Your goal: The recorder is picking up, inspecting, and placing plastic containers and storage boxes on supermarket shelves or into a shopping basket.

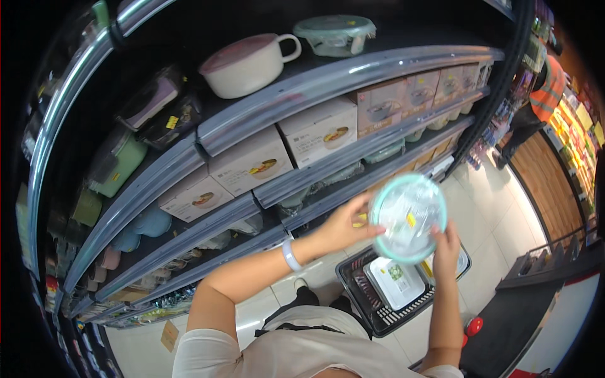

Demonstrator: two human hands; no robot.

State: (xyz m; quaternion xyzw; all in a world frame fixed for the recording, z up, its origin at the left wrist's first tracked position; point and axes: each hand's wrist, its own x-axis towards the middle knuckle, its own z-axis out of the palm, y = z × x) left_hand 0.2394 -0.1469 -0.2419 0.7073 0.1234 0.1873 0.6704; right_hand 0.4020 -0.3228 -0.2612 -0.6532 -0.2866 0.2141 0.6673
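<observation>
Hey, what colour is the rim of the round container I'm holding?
The rim is pale turquoise, seen in the head view, the only one here.

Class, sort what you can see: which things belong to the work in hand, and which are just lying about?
Work in hand:
- round container with a teal rim, held by the left hand and right hand
- black basket below, probably

Just about:
- white handled pot, on the shelf
- white boxes, shelved lower
- brown card, on the floor
</observation>
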